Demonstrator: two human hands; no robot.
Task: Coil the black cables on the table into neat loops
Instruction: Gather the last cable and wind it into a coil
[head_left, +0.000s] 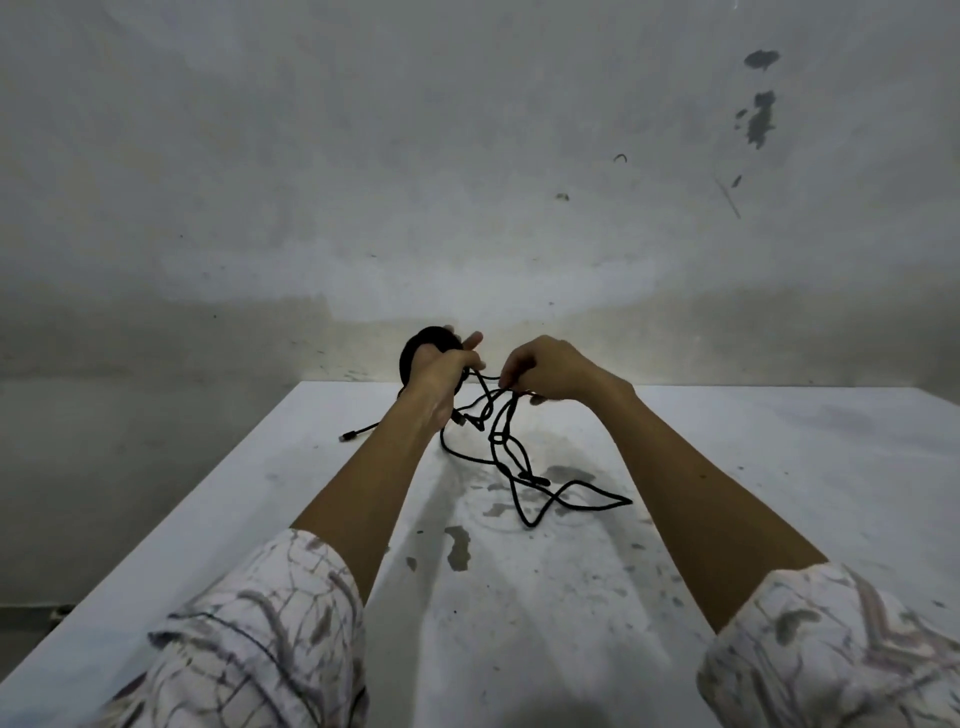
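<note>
Grey stained wall behind a white desk (675, 597) | plug end (347, 436) lies loose at left | left hand (441, 366) grips the wound coil (415, 348), raised over the desk's far edge | right hand (545, 371) pinches the cable (511, 410) feeding it | loose tangle (545, 493) trails on the desk | step: winding, partway | next: likely free the tangle, then lay another loop.
</note>
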